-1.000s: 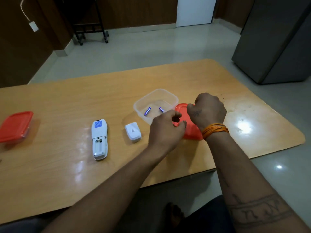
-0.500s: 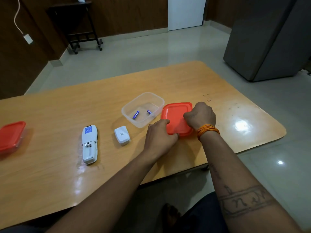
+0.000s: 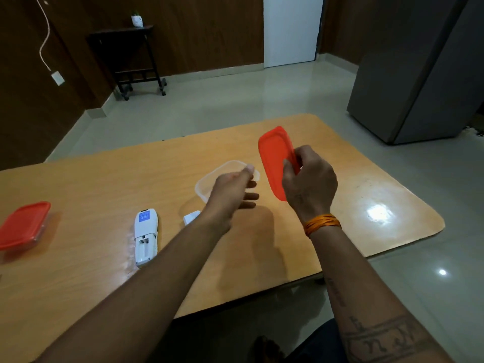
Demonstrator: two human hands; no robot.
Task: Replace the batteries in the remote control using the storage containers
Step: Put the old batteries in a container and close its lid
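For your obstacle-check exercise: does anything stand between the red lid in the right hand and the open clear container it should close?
Yes: the left hand hovers over the clear plastic container, between it and the tilted red plastic lid held by the right hand.

The counter (image 3: 353,195) is smooth wood-look laminate, glossy enough to mirror a ceiling light. The red lid (image 3: 275,158) looks like smooth, slightly shiny plastic; the open container (image 3: 209,182) is clear, faintly frosted plastic. The closed container (image 3: 23,224) has the same red plastic lid. The remote control (image 3: 145,235) and its battery cover (image 3: 191,217) are white matt plastic. The floor (image 3: 235,100) is polished, reflective tile. Orange thread (image 3: 322,224), matt, wraps the wrist.
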